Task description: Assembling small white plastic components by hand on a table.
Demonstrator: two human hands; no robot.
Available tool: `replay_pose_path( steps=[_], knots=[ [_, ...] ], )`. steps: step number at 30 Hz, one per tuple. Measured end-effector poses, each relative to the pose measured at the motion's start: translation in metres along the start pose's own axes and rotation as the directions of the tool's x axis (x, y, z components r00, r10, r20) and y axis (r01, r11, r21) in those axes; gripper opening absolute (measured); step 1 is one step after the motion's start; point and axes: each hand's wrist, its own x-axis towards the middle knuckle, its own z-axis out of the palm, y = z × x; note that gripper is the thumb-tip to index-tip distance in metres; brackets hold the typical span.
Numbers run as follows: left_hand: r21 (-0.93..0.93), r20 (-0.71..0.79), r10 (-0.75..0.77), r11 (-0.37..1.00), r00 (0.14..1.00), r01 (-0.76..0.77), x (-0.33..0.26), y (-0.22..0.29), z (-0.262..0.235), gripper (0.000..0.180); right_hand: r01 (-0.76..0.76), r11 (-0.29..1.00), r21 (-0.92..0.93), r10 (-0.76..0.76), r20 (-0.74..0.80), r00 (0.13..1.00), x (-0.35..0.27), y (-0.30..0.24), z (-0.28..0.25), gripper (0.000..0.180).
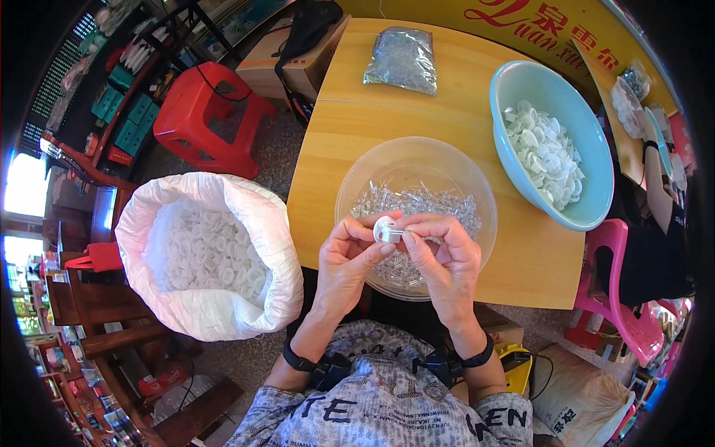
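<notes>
The left hand (345,257) is pinching a small white plastic piece (385,229) between thumb and fingers, while the right hand (447,257) is closing its thumb and forefinger on a thin clear pin (398,232) at that piece's side. Both are hovering over the near part of a clear round tub (406,165), which is sitting on the wooden surface (328,164) and holding a heap of clear slender parts (447,212). On the right, a pale blue basin (562,86) is holding white round pieces (544,153); on the left, a white sack (138,223) is standing open, holding similar pale pieces.

As for writing, a yellow panel (417,9) beyond the surface is showing large red lettering, partly in script. The person's grey shirt (357,406) is carrying dark printed letters, and a beige sack (581,391) at lower right is bearing dark characters.
</notes>
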Motion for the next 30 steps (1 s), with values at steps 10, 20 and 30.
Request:
replay_pose_path(
  steps=[10, 20, 30],
  knots=[
    [-0.102, 0.008, -0.04, 0.994, 0.999, 0.041, -0.0006, 0.0019, 0.001, 0.02, 0.038, 0.997, -0.063, -0.038, 0.006, 0.999, 0.0001, -0.0058, 0.0018, 0.008],
    [-0.123, 0.01, -0.056, 0.991, 0.998, 0.057, -0.0012, 0.0024, -0.0002, 0.02, 0.077, 0.991, -0.11, -0.077, 0.001, 0.997, 0.0, -0.0047, 0.0031, 0.01],
    [-0.078, 0.011, -0.013, 0.997, 1.0, 0.014, -0.0007, 0.0017, -0.002, 0.021, 0.106, 0.986, -0.131, -0.106, 0.006, 0.994, 0.0, -0.0035, 0.0036, 0.012]
  ],
)
